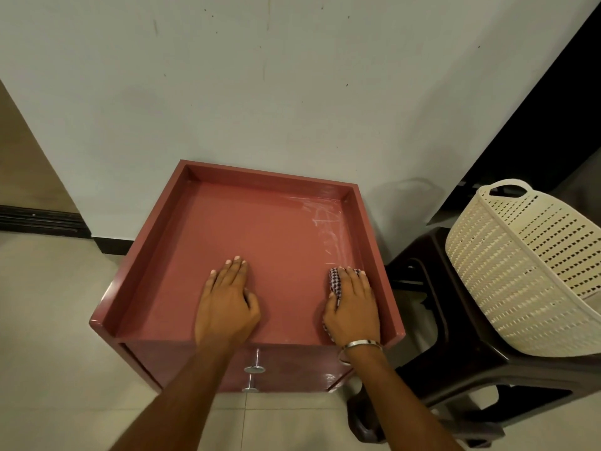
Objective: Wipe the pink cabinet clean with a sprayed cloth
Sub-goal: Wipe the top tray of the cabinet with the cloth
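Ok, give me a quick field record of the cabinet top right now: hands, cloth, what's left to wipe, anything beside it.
surface: pink wooden cabinet with raised rim, against wall
left hand: left hand flat on top, fingers straight, holding nothing
right hand: right hand pressing checked red-and-white cloth near right rim
residue: whitish streaks at far right corner
beside: cream perforated plastic basket on dark brown plastic stool, right of cabinet

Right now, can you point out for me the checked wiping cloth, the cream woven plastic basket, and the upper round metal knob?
checked wiping cloth (335, 281): head view, bunched part showing beside the fingers.
cream woven plastic basket (520, 271): head view, its perforated side wall.
upper round metal knob (254, 369): head view, its shiny round face.
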The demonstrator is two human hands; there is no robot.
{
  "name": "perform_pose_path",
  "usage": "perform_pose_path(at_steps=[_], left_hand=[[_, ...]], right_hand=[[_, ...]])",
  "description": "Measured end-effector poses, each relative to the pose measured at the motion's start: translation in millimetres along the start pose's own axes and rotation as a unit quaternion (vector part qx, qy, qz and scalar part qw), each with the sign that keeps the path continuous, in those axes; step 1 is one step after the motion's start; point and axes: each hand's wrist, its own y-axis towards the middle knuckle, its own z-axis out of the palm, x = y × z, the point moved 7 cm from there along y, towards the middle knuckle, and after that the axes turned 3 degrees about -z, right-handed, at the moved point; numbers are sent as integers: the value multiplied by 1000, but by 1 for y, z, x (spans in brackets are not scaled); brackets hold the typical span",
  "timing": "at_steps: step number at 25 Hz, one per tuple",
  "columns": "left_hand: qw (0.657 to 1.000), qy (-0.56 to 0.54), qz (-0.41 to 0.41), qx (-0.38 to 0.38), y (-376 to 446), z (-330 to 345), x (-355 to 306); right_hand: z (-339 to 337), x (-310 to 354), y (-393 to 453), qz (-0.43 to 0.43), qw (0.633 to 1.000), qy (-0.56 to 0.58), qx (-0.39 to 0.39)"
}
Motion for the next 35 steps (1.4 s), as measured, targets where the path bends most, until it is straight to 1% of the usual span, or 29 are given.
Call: perform_pose_path(at_steps=[4,6,8,12,14,18,24,26,31,33,35], left_hand=[[1000,15,-4,-5,1,1,1],[1000,8,-5,-3,1,0,2],[1000,6,-5,3,1,0,1],[1000,11,-7,-2,1,1,1],[1000,13,-8,-6,1,2,1],[1000,5,-9,-9,2,0,2],[1000,5,-12,-9,3,3,3],[1000,11,-12,-12,1,3,3],[1000,3,-15,-13,2,2,3],[1000,4,-13,-10,1,1,3],[1000,1,-14,-9,2,0,1]], right_hand=[[12,22,12,-36,999,9,17],[13,22,17,-54,998,5,20],[9,11,23,-49,999,-6,12],[8,-1,40,-5,1000,-10,-14],[15,10,48,-12,1000,-2,-1],[20,26,61,-56,998,13,22],[11,-2,71,-10,1000,5,-13],[15,5,77,-11,1000,-6,-3],[24,22,94,-65,998,6,17],[22,13,99,-59,998,-3,9],[20,0,106,-30,1000,-6,1]])
